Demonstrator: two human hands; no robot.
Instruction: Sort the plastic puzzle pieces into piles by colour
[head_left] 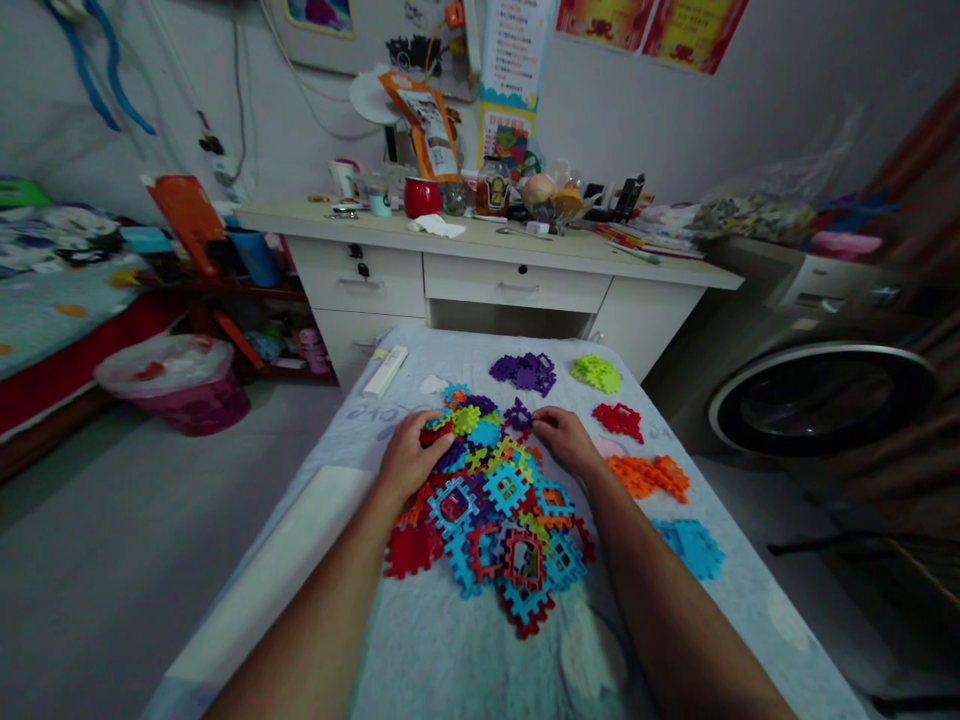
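Observation:
A mixed heap of coloured interlocking plastic tiles (499,510) lies on a cloth-covered table (450,650). My left hand (409,460) rests on the heap's left edge, fingers curled over some tiles. My right hand (562,440) sits at the heap's far right edge, fingers pinched around a purple tile (517,415). Sorted piles lie around: purple (525,372), lime green (597,373), red (619,420), orange (649,476) and light blue (691,547).
A white box (385,371) lies at the table's far left. Beyond stands a cluttered white desk (487,270) with drawers. A pink lined bin (176,382) is on the floor left, a washing machine (821,395) on the right, a bed (52,310) far left.

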